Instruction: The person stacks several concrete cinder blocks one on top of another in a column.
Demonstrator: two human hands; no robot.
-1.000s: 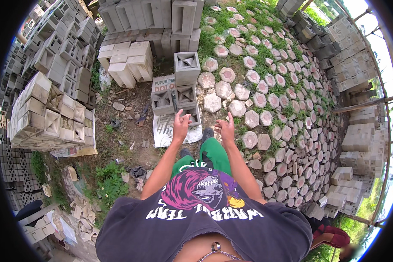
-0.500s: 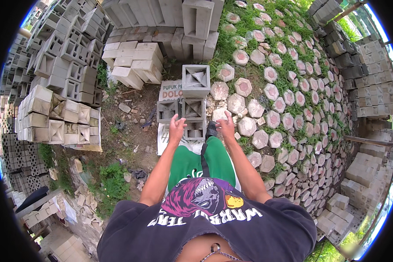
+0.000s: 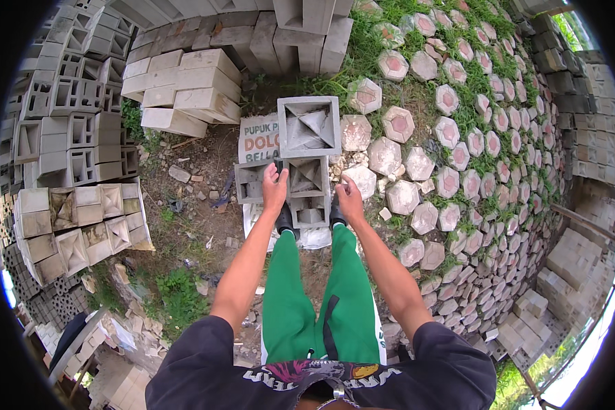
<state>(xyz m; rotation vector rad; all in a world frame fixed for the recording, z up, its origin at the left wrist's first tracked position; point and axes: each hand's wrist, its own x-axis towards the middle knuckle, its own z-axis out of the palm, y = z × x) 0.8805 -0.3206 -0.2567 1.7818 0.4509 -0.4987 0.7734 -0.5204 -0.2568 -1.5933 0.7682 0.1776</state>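
Note:
Directly ahead, a grey concrete block [image 3: 292,141] with a pyramid-shaped hollow stands raised at the far end of a small group. Nearer me, a similar block [image 3: 306,164] sits against it, with a low block [image 3: 249,189] on the left and another block [image 3: 311,217] by my shoes. My left hand [image 3: 275,188], fingers apart and empty, hovers over the seam between the left block and the middle one. Just off the group's right side is my right hand [image 3: 350,199], its fingers loosely bent with nothing in them. Under the blocks lies a white printed sack [image 3: 253,128].
Pale blocks [image 3: 178,89] are stacked at the far left, before a row of larger grey blocks [image 3: 242,41]. Another block pile [image 3: 78,229] stands on my left. Hexagonal pavers [image 3: 403,198] cover the grass to the right. Rubble [image 3: 179,173] dots the soil.
My view has tilted forward, so more of my legs and both shoes show. My right hand's fingers have gone from spread to more bent; both hands stay beside the blocks.

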